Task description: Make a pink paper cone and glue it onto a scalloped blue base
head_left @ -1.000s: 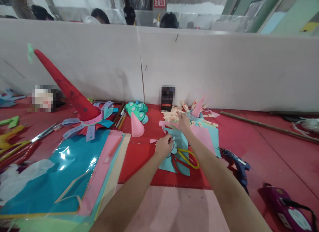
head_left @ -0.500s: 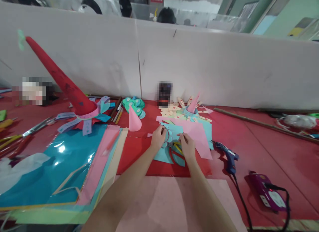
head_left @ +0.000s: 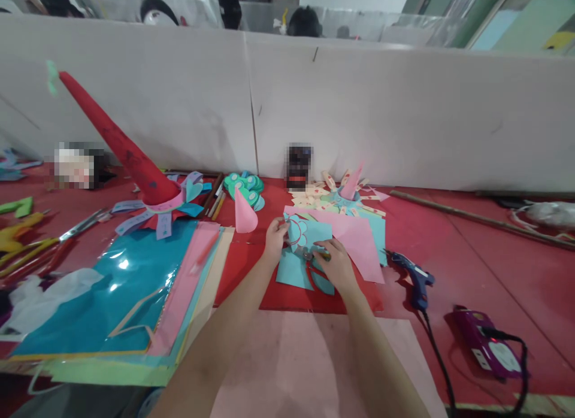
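My left hand is closed, pinching the left edge of a light-blue paper flower with a thin red ring beside its petals. To its right, my right hand has its fingers curled over the yellow handle of a pair of scissors. The red handle loop shows below those fingers. Beneath both lie light-blue paper and a pink sheet. A pink paper cone stands left of my left hand.
A tall red cone with paper strips stands at left, beside stacked coloured sheets. A blue glue gun and a purple power box with cords lie at right. Behind are a small pink cone, a stick and a white partition.
My left hand has shifted slightly left with the paper flower, whose petals show more. My right hand has moved from a fingertip pinch above the scissors onto their yellow handle.
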Demonstrator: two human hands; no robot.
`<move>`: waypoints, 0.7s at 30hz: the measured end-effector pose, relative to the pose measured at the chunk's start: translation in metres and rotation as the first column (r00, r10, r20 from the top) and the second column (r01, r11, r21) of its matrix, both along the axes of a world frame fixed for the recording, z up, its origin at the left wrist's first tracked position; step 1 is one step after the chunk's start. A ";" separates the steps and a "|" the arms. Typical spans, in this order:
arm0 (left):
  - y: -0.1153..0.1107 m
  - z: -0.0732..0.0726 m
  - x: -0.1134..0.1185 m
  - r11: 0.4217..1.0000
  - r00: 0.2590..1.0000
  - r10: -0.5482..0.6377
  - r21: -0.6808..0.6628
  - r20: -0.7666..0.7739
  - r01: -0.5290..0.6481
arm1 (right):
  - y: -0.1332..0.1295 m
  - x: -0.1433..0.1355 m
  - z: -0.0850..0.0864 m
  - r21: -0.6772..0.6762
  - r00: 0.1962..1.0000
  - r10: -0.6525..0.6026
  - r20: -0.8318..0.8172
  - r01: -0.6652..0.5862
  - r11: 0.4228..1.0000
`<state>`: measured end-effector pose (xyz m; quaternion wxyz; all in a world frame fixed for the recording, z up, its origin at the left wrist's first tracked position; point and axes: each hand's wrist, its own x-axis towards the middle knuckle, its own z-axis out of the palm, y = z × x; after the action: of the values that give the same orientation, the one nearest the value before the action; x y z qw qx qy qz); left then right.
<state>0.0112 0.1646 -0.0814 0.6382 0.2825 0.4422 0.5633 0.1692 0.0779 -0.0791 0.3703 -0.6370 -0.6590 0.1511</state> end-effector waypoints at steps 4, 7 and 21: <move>-0.006 0.000 -0.015 0.998 0.984 0.033 -0.061 0.173 -0.022 | -0.008 0.025 -0.001 -0.088 0.998 -0.017 0.057 0.022 0.996; -0.009 -0.003 -0.024 0.996 0.967 0.023 -0.088 0.253 -0.001 | -0.010 0.039 -0.003 -0.170 0.994 0.035 0.105 -0.017 0.985; -0.004 -0.009 -0.026 0.994 0.942 -0.039 -0.083 0.333 0.070 | -0.008 0.006 -0.005 -0.073 0.964 0.002 0.265 0.018 0.997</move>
<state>-0.0145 0.1603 -0.0901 0.7313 0.1660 0.3466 0.5635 0.1752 0.0695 -0.0837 0.2553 -0.6677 -0.6938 0.0874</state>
